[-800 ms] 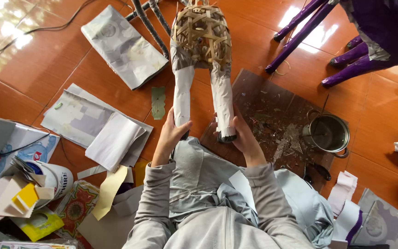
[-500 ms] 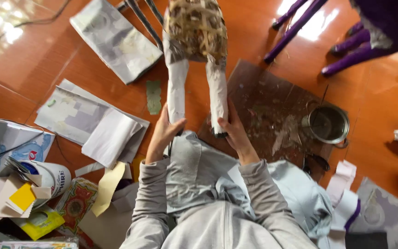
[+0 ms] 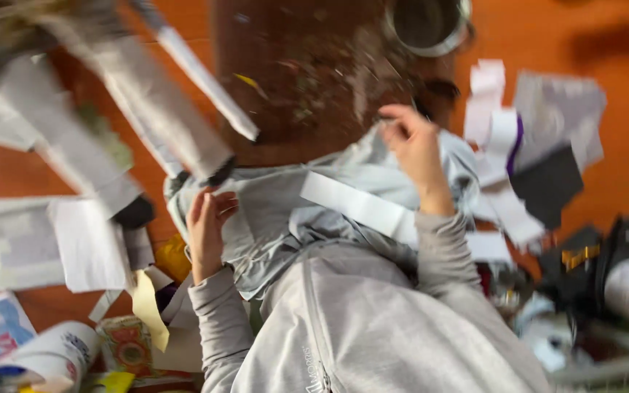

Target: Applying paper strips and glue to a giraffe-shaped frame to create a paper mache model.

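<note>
The picture is blurred by motion. A figure with paper-wrapped legs (image 3: 156, 116) slants across the upper left; its top is out of view. My left hand (image 3: 209, 227) is just below the end of one leg, fingers apart and holding nothing. My right hand (image 3: 416, 145) hovers over the grey cloth on my lap (image 3: 278, 211) with fingers loosely curled; blur hides whether it pinches anything. A white paper strip (image 3: 362, 207) lies across the lap between the two hands.
A metal pot (image 3: 427, 25) stands at the top on a dirty brown board (image 3: 314, 80). White paper strips (image 3: 496, 116) and dark scraps lie at right on the orange floor. Newspaper sheets (image 3: 16, 244), yellow paper (image 3: 151, 313) and a printed cup (image 3: 45, 356) lie at left.
The view has swung right and down. Both hands have let go of the paper-wrapped legs; the figure now slants at upper left and my right hand has moved right over the cloth.
</note>
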